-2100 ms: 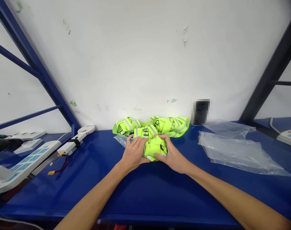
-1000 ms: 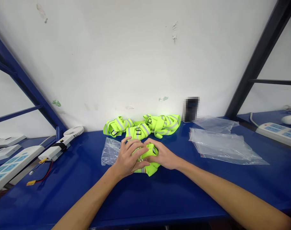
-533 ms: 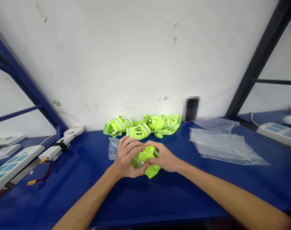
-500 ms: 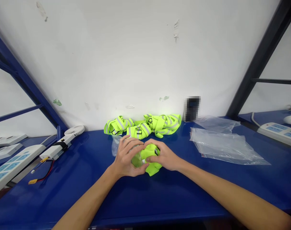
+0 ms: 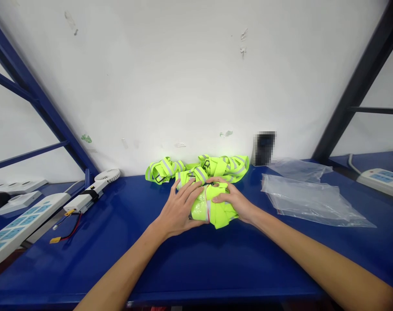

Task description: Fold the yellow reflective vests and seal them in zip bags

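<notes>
A bundle of neon-yellow reflective straps [image 5: 223, 211] is between my two hands above the blue table. Its left part sits inside a clear plastic bag [image 5: 200, 206], whose red-lined opening crosses the bundle near the middle. My left hand [image 5: 180, 209] curls around the bagged end, fingers over the top and thumb below. On the other side my right hand [image 5: 235, 201] grips the uncovered straps, thumb on the near face. Right behind the hands, more neon-yellow reflective straps [image 5: 166, 169] with grey bands and black buckles lie heaped along the wall.
Flat clear plastic bags [image 5: 313, 201] lie on the right of the blue table [image 5: 235, 268]. A blurred dark object [image 5: 264, 149] leans on the wall. At left are a white fan [image 5: 107, 176], a white device with wires [image 5: 83, 199] and a power strip [image 5: 28, 222].
The bundle has gone deeper into the plastic bag, which now covers its left part. My left hand has shifted around the bagged end. The camera view has moved slightly left.
</notes>
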The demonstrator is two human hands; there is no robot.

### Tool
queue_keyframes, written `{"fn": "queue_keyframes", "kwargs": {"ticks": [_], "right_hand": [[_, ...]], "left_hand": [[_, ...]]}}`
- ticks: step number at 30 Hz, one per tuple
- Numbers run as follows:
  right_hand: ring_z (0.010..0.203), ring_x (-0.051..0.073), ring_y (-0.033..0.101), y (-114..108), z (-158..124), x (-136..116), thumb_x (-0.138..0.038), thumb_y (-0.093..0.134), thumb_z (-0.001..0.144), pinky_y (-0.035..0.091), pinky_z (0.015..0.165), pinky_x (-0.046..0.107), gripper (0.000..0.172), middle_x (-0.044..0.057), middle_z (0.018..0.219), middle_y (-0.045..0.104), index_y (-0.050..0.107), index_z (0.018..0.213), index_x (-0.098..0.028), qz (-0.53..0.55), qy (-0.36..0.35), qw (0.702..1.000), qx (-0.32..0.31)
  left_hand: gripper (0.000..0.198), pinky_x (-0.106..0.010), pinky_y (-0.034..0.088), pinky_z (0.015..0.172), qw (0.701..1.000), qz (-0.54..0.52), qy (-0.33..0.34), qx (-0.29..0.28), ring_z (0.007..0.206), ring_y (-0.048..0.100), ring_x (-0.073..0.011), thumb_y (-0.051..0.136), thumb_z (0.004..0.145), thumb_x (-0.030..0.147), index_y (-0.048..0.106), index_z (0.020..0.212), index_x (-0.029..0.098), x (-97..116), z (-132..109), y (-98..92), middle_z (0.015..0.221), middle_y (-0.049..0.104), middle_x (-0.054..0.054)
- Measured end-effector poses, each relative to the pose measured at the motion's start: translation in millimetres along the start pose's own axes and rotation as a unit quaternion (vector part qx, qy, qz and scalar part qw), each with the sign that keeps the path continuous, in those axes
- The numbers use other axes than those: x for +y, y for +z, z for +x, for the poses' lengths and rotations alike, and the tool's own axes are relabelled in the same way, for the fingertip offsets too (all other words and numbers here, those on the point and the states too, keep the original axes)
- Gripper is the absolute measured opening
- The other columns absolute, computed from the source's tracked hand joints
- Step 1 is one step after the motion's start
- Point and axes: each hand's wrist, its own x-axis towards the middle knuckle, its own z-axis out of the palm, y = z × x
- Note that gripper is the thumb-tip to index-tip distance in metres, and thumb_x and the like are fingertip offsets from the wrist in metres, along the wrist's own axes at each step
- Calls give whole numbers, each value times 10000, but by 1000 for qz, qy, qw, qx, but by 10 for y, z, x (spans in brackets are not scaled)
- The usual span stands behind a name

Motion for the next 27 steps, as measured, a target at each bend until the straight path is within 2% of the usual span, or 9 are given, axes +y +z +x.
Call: {"fn": "queue_keyframes", "kwargs": {"ticks": [4,7,12,16,19,21,24,25,27], "right_hand": [[860,200,559,-43,33,54,-230,670,644,452,734,309,467,-7,971,559,575,1100,-261,-58,-7,998,-20],[842,203,541,-46,54,110,-249,655,659,440,723,313,449,-9,934,547,543,1094,-252,-78,-13,997,-11],[963,224,524,-18,59,189,-240,624,696,407,866,347,358,-2,975,550,563,1049,-235,-141,-86,986,3],[1134,249,503,28,15,196,-185,590,687,346,997,369,502,24,1158,578,567,1186,-239,-163,-104,981,-19],[1096,254,527,60,-2,201,-181,541,684,367,967,373,537,23,1119,613,564,1217,-246,-161,-110,981,7],[963,245,557,58,21,213,-203,484,696,395,892,368,469,17,960,627,595,1151,-235,-152,-125,979,53],[764,224,536,30,96,226,-256,431,736,402,752,349,273,13,762,582,624,924,-217,-141,-145,974,108],[740,220,524,21,122,229,-281,423,762,394,729,345,207,15,734,569,609,827,-217,-144,-152,970,123],[745,220,512,21,157,236,-331,402,818,383,725,344,226,22,716,554,542,677,-223,-161,-165,962,149]], "left_hand": [[828,-603,108,1169,998,-54,-17,-7,1328,458,-322,561,818,648,318,1426,142,93,0,72,1369,545,-190],[827,-610,144,1165,997,-68,-33,-19,1283,503,-310,580,829,606,276,1448,151,120,-18,139,1370,540,-187],[803,-619,185,1158,999,-36,-3,-38,1357,417,-325,559,882,504,197,1488,122,131,-34,196,1428,470,-214],[802,-616,195,1159,998,-4,43,-51,1410,332,-341,528,904,481,168,1503,87,169,-27,188,1468,420,-228],[809,-597,214,1163,997,-5,57,-51,1422,311,-337,515,909,489,155,1513,90,183,-14,178,1483,402,-227],[824,-572,254,1158,998,-24,52,-39,1409,341,-326,522,901,507,152,1517,103,179,-1,190,1468,421,-229],[864,-530,327,1135,998,-55,30,-13,1379,391,-320,553,872,544,166,1516,119,184,21,240,1441,451,-227],[872,-521,345,1126,998,-62,21,-6,1369,405,-319,559,862,558,175,1513,124,194,29,260,1434,458,-224],[869,-510,366,1113,997,-71,7,4,1349,433,-318,552,853,588,203,1505,130,229,45,292,1422,473,-216]]}}
